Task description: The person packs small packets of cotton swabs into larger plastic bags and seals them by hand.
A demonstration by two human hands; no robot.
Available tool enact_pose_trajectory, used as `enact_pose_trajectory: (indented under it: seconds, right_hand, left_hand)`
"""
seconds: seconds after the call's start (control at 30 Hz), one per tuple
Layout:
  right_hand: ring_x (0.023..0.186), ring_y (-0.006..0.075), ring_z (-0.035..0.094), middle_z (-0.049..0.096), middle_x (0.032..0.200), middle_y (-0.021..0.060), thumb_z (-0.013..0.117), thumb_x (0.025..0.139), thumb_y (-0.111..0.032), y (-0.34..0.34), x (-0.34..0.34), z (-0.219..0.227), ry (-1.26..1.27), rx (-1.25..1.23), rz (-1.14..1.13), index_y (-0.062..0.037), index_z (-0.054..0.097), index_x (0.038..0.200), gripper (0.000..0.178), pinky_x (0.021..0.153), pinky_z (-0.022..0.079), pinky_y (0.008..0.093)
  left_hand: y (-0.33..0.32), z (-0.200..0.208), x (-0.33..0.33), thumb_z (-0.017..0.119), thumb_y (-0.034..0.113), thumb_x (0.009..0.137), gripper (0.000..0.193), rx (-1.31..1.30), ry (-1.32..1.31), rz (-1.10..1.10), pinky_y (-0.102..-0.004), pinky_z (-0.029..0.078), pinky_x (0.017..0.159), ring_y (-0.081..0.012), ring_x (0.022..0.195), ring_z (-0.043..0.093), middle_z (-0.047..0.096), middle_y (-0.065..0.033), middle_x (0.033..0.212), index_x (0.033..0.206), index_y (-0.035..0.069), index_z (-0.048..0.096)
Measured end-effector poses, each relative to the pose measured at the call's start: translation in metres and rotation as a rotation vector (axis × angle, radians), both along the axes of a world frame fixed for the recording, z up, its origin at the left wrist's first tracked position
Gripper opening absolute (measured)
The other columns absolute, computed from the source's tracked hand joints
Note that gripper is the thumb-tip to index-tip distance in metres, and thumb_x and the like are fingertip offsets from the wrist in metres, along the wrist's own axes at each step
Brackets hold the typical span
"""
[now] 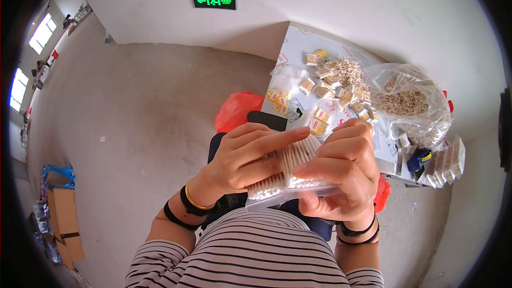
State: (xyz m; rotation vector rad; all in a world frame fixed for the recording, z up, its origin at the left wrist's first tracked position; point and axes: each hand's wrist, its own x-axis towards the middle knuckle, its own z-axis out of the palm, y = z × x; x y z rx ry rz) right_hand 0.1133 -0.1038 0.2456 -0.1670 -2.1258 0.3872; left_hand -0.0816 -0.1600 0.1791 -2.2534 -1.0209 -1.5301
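Observation:
Close in front of my striped shirt, both hands are on a clear plastic bag of cotton swabs (266, 188). White swab tips show along the bag's near edge, and the sticks run away from me. My left hand (242, 154) lies over the bag's left side, with its fingers stretched across the swabs and its thumb out of sight. At the right side, my right hand (344, 165) grips the bag, the fingers bent on top and the thumb low by the edge. The hands cover much of the bag.
A film-covered table (298, 40) ahead right holds a loose swab pile (346, 69), small swab bundles (322, 92), clear bags with yellow-labelled packs (320, 120) and a large clear sack of swabs (405, 104). A red plastic bag (238, 108) is beside the table. A cardboard box (63, 208) stands far left.

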Motion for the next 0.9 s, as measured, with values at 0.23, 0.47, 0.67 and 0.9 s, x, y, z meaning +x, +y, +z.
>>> enact_pose_trajectory:
  seconds: [0.23, 0.47, 0.67, 0.9]
  right_hand:
    - [0.083, 0.0223, 0.055, 0.060, 0.093, 0.0008, 0.084, 0.073, -0.023, 0.001, -0.004, -0.003, 0.029, -0.054, 0.020, -0.0127, 0.074, 0.101, 0.032, 0.076, 0.042, 0.0362]
    - [0.084, 0.0232, 0.058, 0.065, 0.097, 0.0053, 0.087, 0.074, -0.023, 0.008, -0.001, -0.014, 0.106, -0.196, 0.052, -0.0090, 0.071, 0.105, 0.037, 0.076, 0.043, 0.0359]
    - [0.081, 0.0230, 0.059, 0.068, 0.092, 0.0055, 0.083, 0.077, -0.016, 0.014, -0.013, -0.014, 0.101, -0.189, 0.079, -0.0082, 0.072, 0.101, 0.028, 0.074, 0.044, 0.0345]
    - [0.078, 0.0213, 0.059, 0.068, 0.088, 0.0043, 0.081, 0.077, -0.012, 0.013, -0.030, -0.011, 0.112, -0.184, 0.095, -0.0081, 0.072, 0.099, 0.023, 0.072, 0.043, 0.0331]
  left_hand:
    - [-0.001, 0.000, -0.005, 0.077, 0.021, 0.071, 0.020, 0.003, -0.017, -0.017, -0.0320, 0.056, 0.071, -0.0207, 0.080, 0.070, 0.072, -0.0142, 0.123, 0.079, 0.005, 0.068]
    - [-0.007, -0.001, -0.014, 0.079, 0.022, 0.076, 0.028, 0.001, -0.129, -0.058, -0.0340, 0.057, 0.070, -0.0265, 0.082, 0.073, 0.073, -0.0232, 0.111, 0.074, 0.004, 0.059]
    - [-0.014, -0.004, -0.028, 0.080, 0.023, 0.076, 0.034, -0.123, -0.141, -0.040, -0.0350, 0.057, 0.070, -0.0302, 0.085, 0.074, 0.072, -0.0266, 0.111, 0.072, 0.003, 0.053]
    - [-0.023, -0.004, -0.037, 0.082, 0.021, 0.075, 0.035, -0.132, -0.212, -0.016, -0.0359, 0.057, 0.071, -0.0310, 0.087, 0.074, 0.072, -0.0268, 0.110, 0.075, 0.002, 0.052]
